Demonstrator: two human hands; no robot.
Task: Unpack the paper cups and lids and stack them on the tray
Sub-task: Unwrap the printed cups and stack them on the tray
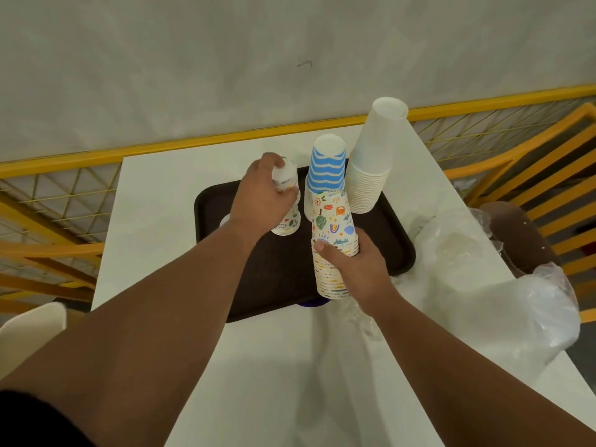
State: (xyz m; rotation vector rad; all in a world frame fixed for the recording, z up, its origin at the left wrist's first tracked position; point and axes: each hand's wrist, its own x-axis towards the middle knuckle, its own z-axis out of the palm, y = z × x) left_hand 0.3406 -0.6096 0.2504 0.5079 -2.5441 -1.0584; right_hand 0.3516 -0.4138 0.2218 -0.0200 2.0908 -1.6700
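A dark brown tray (277, 272) lies on the white table. On its far side stand an upside-down stack of plain white cups (374, 162) and a blue-and-white striped stack (327, 166). My right hand (358, 269) grips a tall stack of colourfully printed cups (333, 227) over the tray's near right part. My left hand (261, 195) holds the top of a shorter printed stack (287, 201) standing upside down on the tray; the hand hides much of it. Something blue (311, 303) peeks out below the tall stack.
Crumpled clear plastic wrapping (483, 285) lies on the table (151, 221) to the right of the tray. A brown chair seat (516, 233) sits beyond it. Yellow railing with wire mesh (64, 195) borders the table's far and left sides. A white chair (29, 330) is at lower left.
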